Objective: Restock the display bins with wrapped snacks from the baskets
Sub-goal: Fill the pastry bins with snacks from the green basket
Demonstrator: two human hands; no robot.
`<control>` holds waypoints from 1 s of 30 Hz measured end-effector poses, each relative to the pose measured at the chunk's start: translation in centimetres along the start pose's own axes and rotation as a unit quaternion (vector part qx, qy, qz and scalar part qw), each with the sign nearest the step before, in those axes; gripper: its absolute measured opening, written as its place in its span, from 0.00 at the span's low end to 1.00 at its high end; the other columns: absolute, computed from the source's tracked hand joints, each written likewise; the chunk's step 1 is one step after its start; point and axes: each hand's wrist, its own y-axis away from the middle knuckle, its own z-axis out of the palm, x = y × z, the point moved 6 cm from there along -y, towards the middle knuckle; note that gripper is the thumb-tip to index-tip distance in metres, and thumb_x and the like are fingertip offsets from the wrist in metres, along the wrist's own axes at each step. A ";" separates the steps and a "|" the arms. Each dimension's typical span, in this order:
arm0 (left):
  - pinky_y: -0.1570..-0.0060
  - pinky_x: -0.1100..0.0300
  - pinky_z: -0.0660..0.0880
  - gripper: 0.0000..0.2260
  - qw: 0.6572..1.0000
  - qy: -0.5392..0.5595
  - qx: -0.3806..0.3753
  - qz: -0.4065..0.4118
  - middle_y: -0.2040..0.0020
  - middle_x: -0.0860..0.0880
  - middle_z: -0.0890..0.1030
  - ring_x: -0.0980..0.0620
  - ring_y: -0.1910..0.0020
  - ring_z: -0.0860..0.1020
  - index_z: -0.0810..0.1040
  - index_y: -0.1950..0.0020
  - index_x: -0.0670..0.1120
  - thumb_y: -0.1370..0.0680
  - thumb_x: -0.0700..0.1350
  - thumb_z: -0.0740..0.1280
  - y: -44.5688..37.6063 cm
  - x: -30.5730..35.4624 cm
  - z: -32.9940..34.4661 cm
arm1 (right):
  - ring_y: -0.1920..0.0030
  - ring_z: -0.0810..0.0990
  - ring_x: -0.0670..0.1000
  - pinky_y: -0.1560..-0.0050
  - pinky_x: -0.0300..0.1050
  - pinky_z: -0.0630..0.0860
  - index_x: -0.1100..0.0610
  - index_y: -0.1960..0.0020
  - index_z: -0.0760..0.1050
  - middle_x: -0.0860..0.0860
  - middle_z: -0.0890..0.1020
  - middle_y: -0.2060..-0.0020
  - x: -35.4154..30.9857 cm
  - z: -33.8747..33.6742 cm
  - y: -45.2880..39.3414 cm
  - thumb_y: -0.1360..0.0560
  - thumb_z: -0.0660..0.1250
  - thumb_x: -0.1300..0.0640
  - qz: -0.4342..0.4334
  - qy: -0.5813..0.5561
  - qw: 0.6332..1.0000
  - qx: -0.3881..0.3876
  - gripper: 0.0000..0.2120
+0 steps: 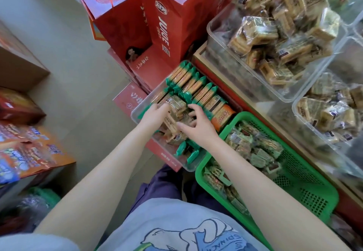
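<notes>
Two bare forearms reach forward and down from the wearer's body, over a grey printed shirt and dark trousers at the bottom of the view, into a clear plastic bin (pixel 137 118) that sits low beside a green basket (pixel 306 174). The left hand (pixel 155 113) has its fingers bent onto a clear-wrapped snack pack (pixel 176 103); it looks like a hold, though the fingertips are buried among wrappers and the grip cannot be read with certainty. The right hand (pixel 198 124) hovers just beside it, fingers spread and arched, thumb out, with nothing plainly held; whether its tips touch the packs beneath is unclear. Between the two hands lie loose packs, their long axes running roughly away from the wearer, in line with both grips. Just past the fingers, a neat row of green-edged biscuit packs (pixel 194 85) stands on edge, slanting away to the far right, with one orange-wrapped pack (pixel 224 116) to the right of the right hand. The basket, on the right arm's side and so nearer that hand, holds more pale green wrapped snacks (pixel 253 146), partly hidden by the forearm. Farther off, to the right and above, clear display bins (pixel 225 40) on a wooden shelf hold heaped tan packs, blurred. Beyond the bin stand red gift boxes (pixel 163 24); boxes at the far left are cut off.
</notes>
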 end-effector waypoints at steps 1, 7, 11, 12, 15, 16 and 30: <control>0.64 0.59 0.74 0.23 0.999 0.027 -0.018 -0.027 0.44 0.51 0.78 0.54 0.57 0.79 0.69 0.29 0.47 0.20 0.57 0.61 0.6 -0.3 0.5 | 0.36 0.72 0.46 0.38 0.48 0.73 0.42 0.23 0.58 0.45 0.69 0.29 -0.7 0.0 0.2 0.27 0.72 0.40 -0.024 0.001 1.000 -0.018 0.38; 0.56 0.52 0.82 0.25 0.970 0.205 -0.125 -0.027 0.54 0.41 0.86 0.43 0.57 0.85 0.81 0.46 0.40 0.18 0.61 0.59 2.5 1.6 5.0 | 0.45 0.78 0.52 0.48 0.46 0.76 0.49 0.32 0.69 0.49 0.76 0.41 -1.1 -2.2 1.7 0.22 0.69 0.52 -0.025 0.077 0.996 0.045 0.20; 0.52 0.52 0.83 0.22 0.988 0.105 -0.115 -0.004 0.51 0.46 0.87 0.45 0.53 0.86 0.83 0.45 0.44 0.16 0.57 0.56 2.8 2.8 5.7 | 0.58 0.85 0.54 0.65 0.44 0.81 0.55 0.44 0.75 0.55 0.84 0.51 1.4 -8.2 5.0 0.22 0.69 0.51 0.056 -0.162 0.977 0.130 0.10; 0.52 0.53 0.83 0.20 0.991 0.086 -0.103 0.001 0.50 0.46 0.86 0.45 0.53 0.85 0.83 0.43 0.44 0.16 0.55 0.57 2.6 2.9 5.8 | 0.61 0.86 0.55 0.67 0.45 0.81 0.55 0.43 0.75 0.56 0.86 0.53 1.8 -10.1 6.5 0.21 0.69 0.51 0.061 -0.232 0.958 0.157 0.10; 0.56 0.55 0.83 0.13 0.996 0.051 -0.075 0.020 0.50 0.46 0.85 0.47 0.54 0.84 0.81 0.41 0.44 0.17 0.49 0.61 2.4 3.5 6.7 | 0.75 0.77 0.52 0.76 0.42 0.71 0.59 0.46 0.75 0.53 0.83 0.66 4.2 -16.2 10.6 0.19 0.64 0.46 0.082 -0.365 0.882 0.287 0.15; 0.55 0.54 0.83 0.12 0.996 0.042 -0.073 0.026 0.51 0.46 0.85 0.47 0.55 0.84 0.81 0.41 0.44 0.18 0.47 0.61 2.6 3.8 7.1 | 0.76 0.74 0.50 0.77 0.41 0.68 0.59 0.47 0.75 0.52 0.81 0.69 5.1 -18.3 11.9 0.18 0.63 0.44 0.087 -0.383 0.857 0.334 0.17; 0.64 0.55 0.79 0.13 0.953 -0.273 0.010 0.130 0.52 0.49 0.78 0.50 0.64 0.80 0.75 0.34 0.49 0.19 0.45 0.62 1.9 1.5 5.9 | 0.69 0.79 0.50 0.66 0.44 0.77 0.54 0.51 0.75 0.55 0.81 0.63 5.0 -18.7 11.5 0.21 0.59 0.65 0.056 -0.222 0.875 0.426 0.09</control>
